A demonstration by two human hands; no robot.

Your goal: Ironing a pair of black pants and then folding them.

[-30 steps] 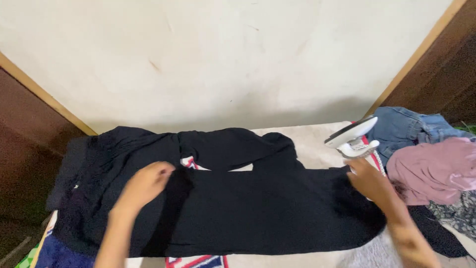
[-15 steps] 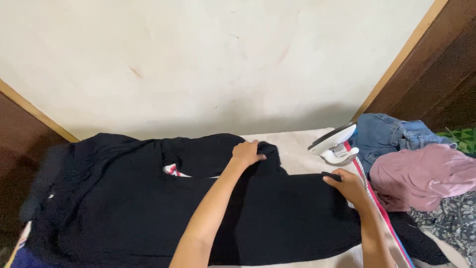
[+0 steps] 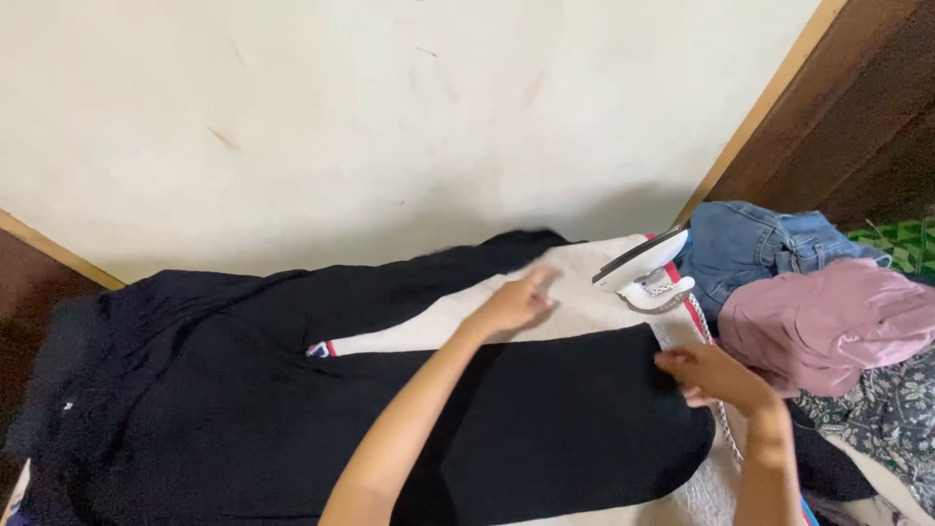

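The left hand [image 3: 513, 307] lay flat and open on the white cloth [image 3: 584, 312] above the trousers [image 3: 545, 419]; the right hand [image 3: 716, 375] pinched their hem, near the iron [image 3: 645, 268].

Home ironing corner: iron [image 3: 647, 269], clothes pile [image 3: 828, 321].

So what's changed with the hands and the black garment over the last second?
The left hand moved from the garment's left part across to the right and now hovers, blurred, over the white cover. The upper leg of the black garment has swung away, baring that cover between the two legs. The right hand stays at the lower leg's end. The iron and clothes pile stayed put.
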